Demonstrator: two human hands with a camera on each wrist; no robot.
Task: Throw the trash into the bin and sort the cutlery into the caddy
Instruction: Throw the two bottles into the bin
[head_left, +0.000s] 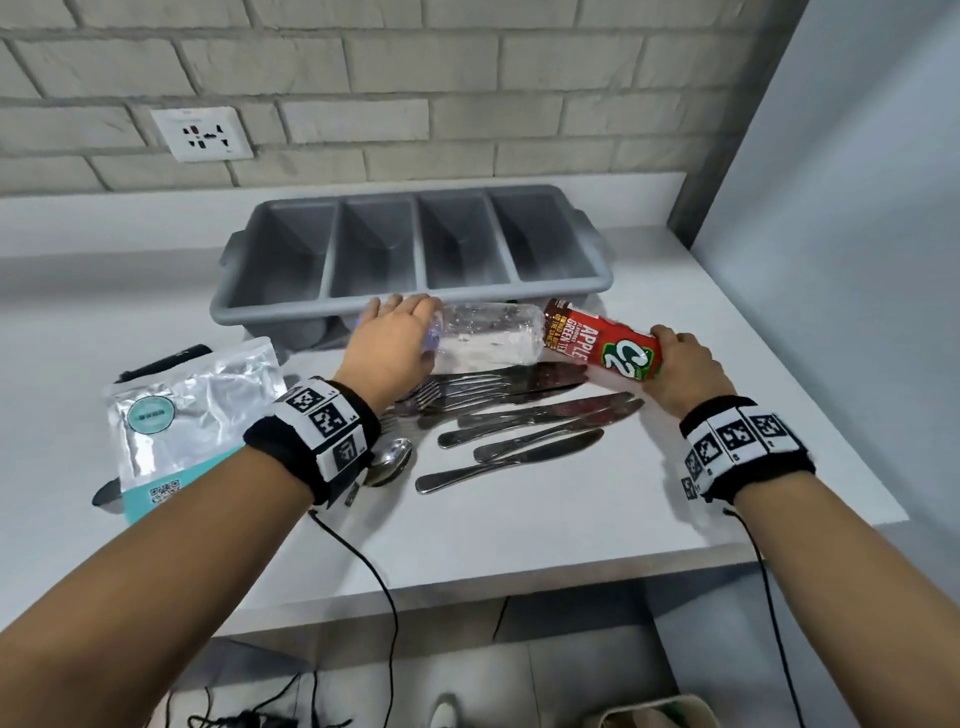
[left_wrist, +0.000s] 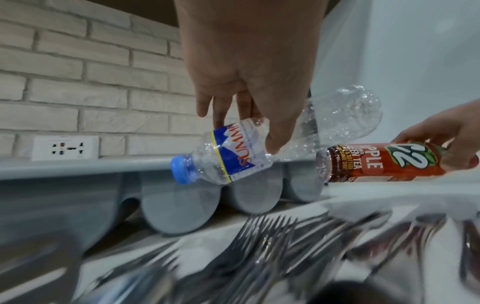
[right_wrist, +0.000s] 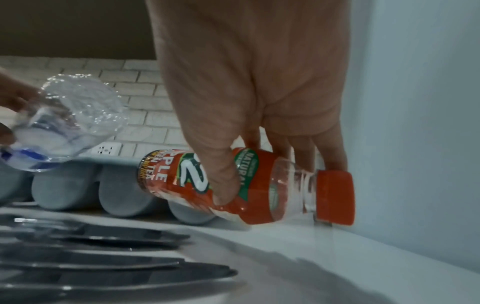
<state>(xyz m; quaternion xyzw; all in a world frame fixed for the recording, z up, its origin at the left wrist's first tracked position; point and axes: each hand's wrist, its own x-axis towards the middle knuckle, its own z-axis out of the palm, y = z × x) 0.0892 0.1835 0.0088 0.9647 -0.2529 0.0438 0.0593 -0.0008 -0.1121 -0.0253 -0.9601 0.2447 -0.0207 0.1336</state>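
My left hand (head_left: 395, 343) grips a crumpled clear water bottle (head_left: 488, 338) near its blue-capped neck (left_wrist: 182, 170), thumb and fingers pinching the label (left_wrist: 233, 154). The right hand (head_left: 680, 364) is curled round a red apple green tea bottle (head_left: 602, 343) close to its orange cap (right_wrist: 335, 197). Both bottles lie sideways, held low over the counter in front of the grey four-compartment caddy (head_left: 291, 307), which looks empty. Beneath them lie forks (head_left: 457, 387), knives (head_left: 545, 415) and a spoon (head_left: 389, 460) on the white counter.
A silver and teal pouch (head_left: 192, 415) lies at the left with a dark item (head_left: 166, 361) behind it. A pale wall (head_left: 831, 260) closes the right side. Below the counter's front edge a beige container rim (head_left: 660, 712) shows. Cables hang from both wristbands.
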